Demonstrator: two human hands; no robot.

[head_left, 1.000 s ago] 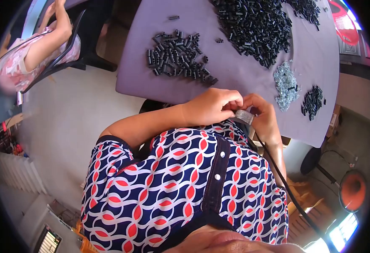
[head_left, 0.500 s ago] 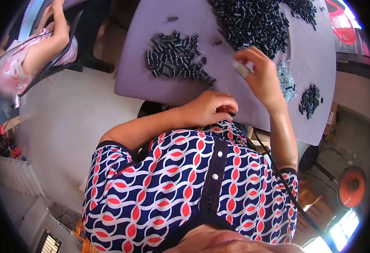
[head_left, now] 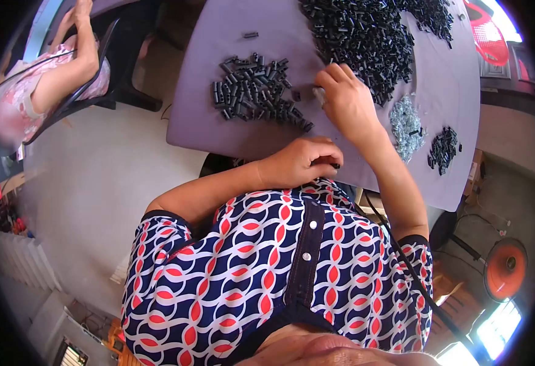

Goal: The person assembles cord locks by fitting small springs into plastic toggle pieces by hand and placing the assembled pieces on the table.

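My left hand (head_left: 301, 161) is closed at the table's near edge, close to my chest. A small black cylindrical piece (head_left: 336, 165) pokes out between its thumb and fingers. Further up, my right hand (head_left: 348, 100) is over the table by the lower left edge of a large heap of small black cylindrical pieces (head_left: 365, 46). Its fingers are curled, and a pale wrap covers the thumb; what they hold, if anything, is hidden. Left of it lies a smaller pile of black tubular pieces (head_left: 255, 88). Small clear pieces (head_left: 405, 128) form a pile beside my right forearm.
On the purple-grey tabletop (head_left: 197, 116), another small black pile (head_left: 443, 149) lies to the right, and a lone black piece (head_left: 251, 35) at the upper left. A person (head_left: 66, 79) sits at far left on a black chair (head_left: 127, 85). A round orange-faced device (head_left: 505, 270) stands lower right.
My right hand has moved left and slightly down, with its fingers curling in beside the large heap. My left hand stays at the table edge with the black piece.
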